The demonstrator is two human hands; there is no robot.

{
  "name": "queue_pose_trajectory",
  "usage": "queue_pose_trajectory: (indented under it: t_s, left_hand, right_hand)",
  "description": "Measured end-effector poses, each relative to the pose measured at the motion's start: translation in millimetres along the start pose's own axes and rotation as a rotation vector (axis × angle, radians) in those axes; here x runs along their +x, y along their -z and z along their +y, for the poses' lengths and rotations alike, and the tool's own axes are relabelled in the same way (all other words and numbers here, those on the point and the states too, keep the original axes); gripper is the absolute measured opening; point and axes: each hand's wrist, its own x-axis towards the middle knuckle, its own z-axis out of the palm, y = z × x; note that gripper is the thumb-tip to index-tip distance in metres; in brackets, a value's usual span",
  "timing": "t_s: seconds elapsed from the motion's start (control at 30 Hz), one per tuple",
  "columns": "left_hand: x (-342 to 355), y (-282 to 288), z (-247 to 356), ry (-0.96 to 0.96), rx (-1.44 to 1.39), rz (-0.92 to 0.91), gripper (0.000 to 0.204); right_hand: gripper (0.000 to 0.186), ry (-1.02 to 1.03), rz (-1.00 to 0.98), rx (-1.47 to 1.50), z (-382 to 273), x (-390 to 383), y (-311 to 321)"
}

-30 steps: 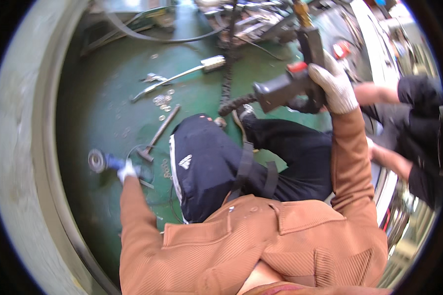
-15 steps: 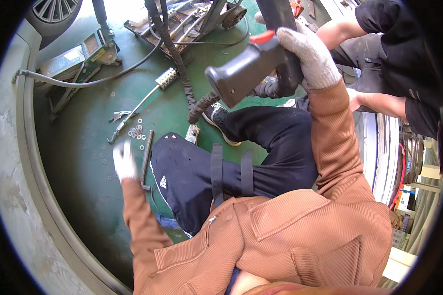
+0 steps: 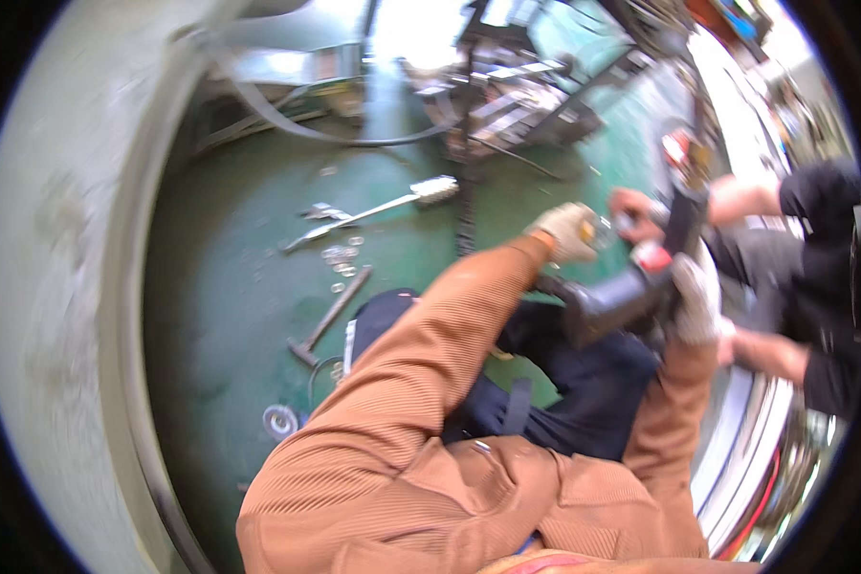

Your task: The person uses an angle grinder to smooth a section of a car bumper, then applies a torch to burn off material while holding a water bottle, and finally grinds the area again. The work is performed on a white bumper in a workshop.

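My right hand (image 3: 695, 301), in a white knit glove, is wrapped round a black pistol-grip gun (image 3: 607, 304) with a red trigger, its long dark body pointing up and away. My left hand (image 3: 566, 231), also gloved, reaches across to the far side of the gun's handle. Its fingers are curled; a small yellowish spot shows at their tips, too blurred to name. Just beyond it is a co-worker's bare hand (image 3: 634, 216), near the gun's body. On the floor to the left lie several metal washers (image 3: 340, 254), a slide hammer (image 3: 378, 209) with a hooked end, and a hammer (image 3: 333, 318).
A pale car body panel (image 3: 115, 239) curves along my left. A round disc tool (image 3: 280, 421) lies on the green floor. Farther off stand a green jack (image 3: 325, 91) and a cart with metal parts (image 3: 517, 105). A co-worker in black (image 3: 823, 277) is close on my right.
My left hand has swung from beside the washers, up and right to near the gun. The gun and my right hand have moved right and lower in view. The view has shifted.
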Motion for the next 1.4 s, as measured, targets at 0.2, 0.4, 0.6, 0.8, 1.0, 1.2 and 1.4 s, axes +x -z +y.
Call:
queue_pose_trajectory:
  t_s: [0.2,0.4,0.6,0.8,1.0,1.2,1.4]
  left_hand:
    - [-57.5,52.9,-7.6,0.053,-0.157,0.052,0.078]
    - [-199.5,152.7,8.9,-0.077,-0.694,0.548,0.060]
    - [-374.6,199.7,62.0,-0.253,-0.938,0.540,0.070]
    - [-478.5,200.0,65.9,-0.142,-0.720,0.748,0.076]
    - [-512.3,180.9,65.0,-0.098,-0.711,0.959,0.053]
    - [-521.6,182.8,52.5,0.139,-0.557,1.302,0.047]
    - [-513.1,185.3,45.1,0.170,-0.387,1.429,0.046]
  right_hand:
    - [0.084,-0.085,-0.199,0.032,1.4,18.1,-9.5]
    - [0.079,-0.073,-0.446,-0.027,-13.1,58.7,-73.5]
    - [0.055,0.048,-0.827,-0.294,-41.0,105.1,-218.5]
    - [0.055,0.086,-1.154,-0.167,-33.4,95.8,-355.4]
    - [0.058,0.445,-1.264,-0.310,-15.5,65.4,-417.8]
    - [0.037,-0.016,-1.165,0.134,19.5,70.7,-416.4]
    - [0.049,-0.415,-1.573,0.496,109.4,58.5,-468.3]
